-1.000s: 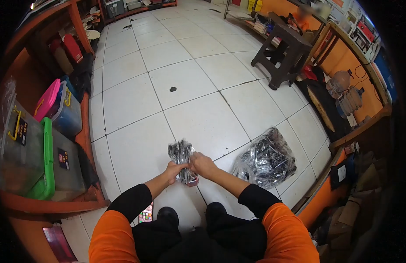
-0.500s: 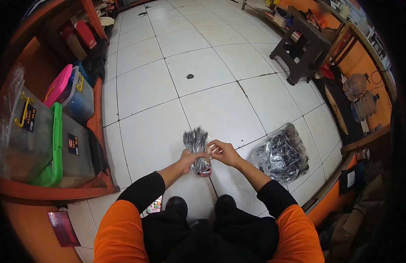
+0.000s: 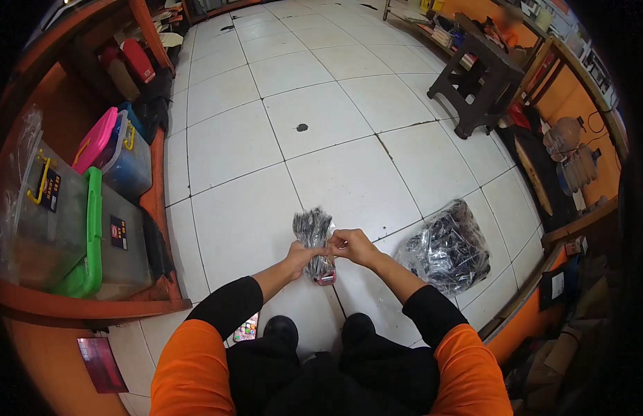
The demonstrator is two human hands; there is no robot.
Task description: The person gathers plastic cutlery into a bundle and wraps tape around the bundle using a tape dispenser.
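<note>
A bundle of dark grey and silvery strips in shiny clear wrap (image 3: 312, 226) is held upright above the floor tiles. My left hand (image 3: 300, 258) is wrapped round its middle from the left, thumb across the front. My right hand (image 3: 354, 247) is at the bundle's right edge, fingertips pinched together close to the left thumb; what they hold is too small to make out. Below the bundle's lower end shows a small red object with a pale face (image 3: 326, 279), partly covered. To the right, a clear plastic bag of black items (image 3: 448, 248) lies on the floor.
A lit phone (image 3: 246, 328) lies by my left shoe. Plastic boxes with a green lid (image 3: 92, 229) and a pink lid (image 3: 95, 141) stand on the left shelf. A dark plastic stool (image 3: 474, 87) stands at the back right, with a person (image 3: 505, 31) behind it.
My right hand's fingers have curled in closer to the bundle's right edge and the left thumb. The pale strip seen between the hands before is now mostly hidden.
</note>
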